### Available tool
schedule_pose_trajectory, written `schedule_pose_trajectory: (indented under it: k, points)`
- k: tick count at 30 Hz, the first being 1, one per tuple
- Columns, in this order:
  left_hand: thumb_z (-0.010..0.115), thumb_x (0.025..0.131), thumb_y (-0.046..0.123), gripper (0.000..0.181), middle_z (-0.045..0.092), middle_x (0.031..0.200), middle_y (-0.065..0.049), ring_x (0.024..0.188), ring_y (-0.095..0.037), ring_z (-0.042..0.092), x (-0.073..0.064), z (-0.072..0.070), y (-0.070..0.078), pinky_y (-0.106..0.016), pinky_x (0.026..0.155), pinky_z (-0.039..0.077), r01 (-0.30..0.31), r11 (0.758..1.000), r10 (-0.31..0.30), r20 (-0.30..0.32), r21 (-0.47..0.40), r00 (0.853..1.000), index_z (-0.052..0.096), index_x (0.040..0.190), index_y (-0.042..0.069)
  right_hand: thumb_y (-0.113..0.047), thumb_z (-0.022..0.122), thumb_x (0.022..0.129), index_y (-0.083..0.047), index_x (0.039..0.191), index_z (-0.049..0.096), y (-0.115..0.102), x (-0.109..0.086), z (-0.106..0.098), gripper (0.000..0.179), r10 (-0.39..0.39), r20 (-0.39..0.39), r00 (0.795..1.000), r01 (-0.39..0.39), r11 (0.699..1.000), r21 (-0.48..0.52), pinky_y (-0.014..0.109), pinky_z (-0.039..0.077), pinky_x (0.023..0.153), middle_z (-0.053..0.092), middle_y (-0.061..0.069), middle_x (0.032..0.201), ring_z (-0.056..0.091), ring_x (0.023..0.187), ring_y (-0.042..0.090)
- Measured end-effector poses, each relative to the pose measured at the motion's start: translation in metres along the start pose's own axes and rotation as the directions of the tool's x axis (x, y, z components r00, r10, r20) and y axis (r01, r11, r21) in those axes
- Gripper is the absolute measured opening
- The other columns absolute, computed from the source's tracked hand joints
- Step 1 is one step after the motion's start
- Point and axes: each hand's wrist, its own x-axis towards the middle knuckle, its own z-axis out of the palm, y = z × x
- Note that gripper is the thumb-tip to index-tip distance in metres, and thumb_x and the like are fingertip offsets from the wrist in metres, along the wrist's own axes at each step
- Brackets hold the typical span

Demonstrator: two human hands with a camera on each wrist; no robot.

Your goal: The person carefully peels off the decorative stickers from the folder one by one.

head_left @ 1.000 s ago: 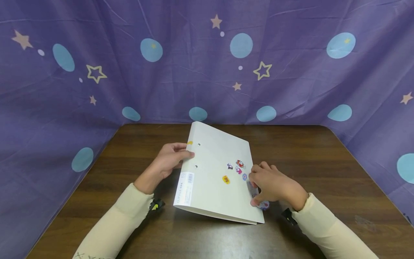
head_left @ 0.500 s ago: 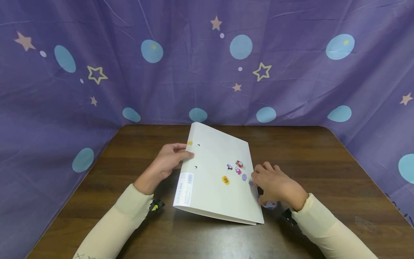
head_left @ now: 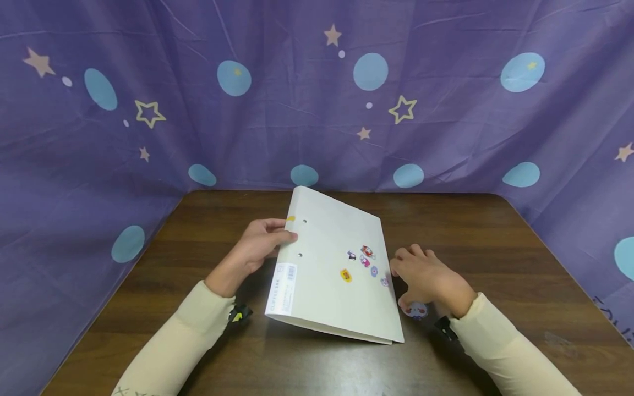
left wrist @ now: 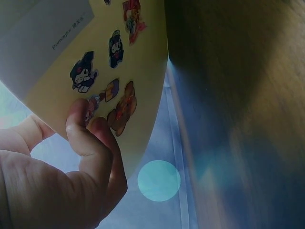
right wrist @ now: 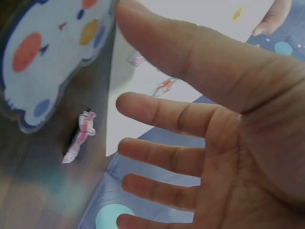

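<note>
My left hand [head_left: 267, 242] grips the spine of a white clip file folder [head_left: 329, 297], thumb on the front cover and fingers behind. In the left wrist view, those fingers press on a sheet side bearing several cartoon stickers [left wrist: 125, 109]. The folder's spine side is raised, its right edge lower. Just right of that edge is my right hand [head_left: 423, 275], fingers spread and holding nothing. Its thumb tip is right at the rim of a white cartoon face cutout [head_left: 417, 311] with red cheeks, which looms large in the right wrist view.
Several small stickers [head_left: 366, 261] are on the folder's cover. A small pink piece [right wrist: 81, 136] lies on the wooden table [head_left: 238, 352] beyond the cutout. A purple curtain [head_left: 297, 143] with stars and blue dots hangs behind the table.
My right hand has drawn back to the right from the folder's edge, and the cartoon cutout has shifted right with it. A small sticker near that edge is now uncovered. The left hand stays put.
</note>
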Motion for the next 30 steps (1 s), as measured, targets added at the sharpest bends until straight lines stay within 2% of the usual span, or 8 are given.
schedule_pose_trajectory:
  k: [3,6,12,18,23,30]
  points:
    - [0.072,0.091,0.006,0.056,0.063,0.126,-0.026,0.09,-0.025,0.073,0.0,0.0,0.0,-0.041,0.081,0.062,-0.001,1.0,0.001,0.0,0.003,1.0,0.052,0.141,-0.008,-0.037,0.092,0.075,-0.014,0.11,0.07,0.001,0.0,-0.002,0.048,-0.011,-0.041,0.999,0.012,1.0,0.021,0.062,0.042,0.099,0.056,0.013,0.137,0.045,0.124,0.039]
    - [0.072,0.091,0.006,0.056,0.063,0.127,-0.026,0.091,-0.025,0.073,0.0,0.0,-0.001,-0.041,0.081,0.062,-0.004,1.0,0.004,0.0,0.003,1.0,0.051,0.141,-0.009,-0.036,0.089,0.08,-0.014,0.117,0.072,0.0,0.001,-0.002,0.047,-0.03,-0.074,0.997,0.032,0.999,0.026,0.066,0.04,0.103,0.053,0.017,0.145,0.043,0.132,0.042]
    - [0.072,0.091,0.006,0.056,0.063,0.126,-0.026,0.091,-0.025,0.073,0.001,-0.001,-0.002,-0.041,0.08,0.062,-0.002,1.0,0.002,0.001,0.006,1.0,0.052,0.141,-0.008,-0.031,0.087,0.083,-0.013,0.12,0.074,-0.002,0.004,-0.001,0.043,-0.071,-0.099,0.992,0.076,0.996,0.039,0.067,0.04,0.105,0.055,0.019,0.144,0.045,0.133,0.044]
    - [0.073,0.091,0.006,0.055,0.063,0.126,-0.025,0.091,-0.025,0.072,0.001,0.0,-0.002,-0.041,0.081,0.062,-0.002,1.0,0.002,-0.003,0.009,1.0,0.052,0.14,-0.008,-0.028,0.085,0.085,-0.01,0.122,0.072,-0.004,0.006,0.0,0.043,-0.075,-0.077,0.994,0.08,0.995,0.06,0.07,0.04,0.105,0.055,0.021,0.144,0.046,0.135,0.047]
    - [0.072,0.091,0.006,0.055,0.062,0.126,-0.026,0.092,-0.025,0.072,0.0,0.0,0.0,-0.042,0.082,0.062,-0.003,1.0,0.003,0.0,0.008,1.0,0.052,0.14,-0.008,-0.026,0.085,0.085,-0.011,0.115,0.076,-0.006,0.009,0.001,0.034,-0.091,-0.078,0.993,0.096,0.993,0.062,0.069,0.042,0.103,0.058,0.02,0.142,0.05,0.132,0.044]
    - [0.072,0.091,0.006,0.055,0.062,0.127,-0.025,0.092,-0.025,0.072,0.0,0.0,-0.001,-0.041,0.081,0.062,0.001,1.0,-0.001,-0.001,0.008,1.0,0.052,0.14,-0.008,-0.022,0.084,0.086,-0.015,0.098,0.08,-0.009,0.012,0.004,0.014,-0.142,-0.129,0.981,0.147,0.989,0.029,0.064,0.047,0.099,0.063,0.018,0.136,0.053,0.128,0.043]
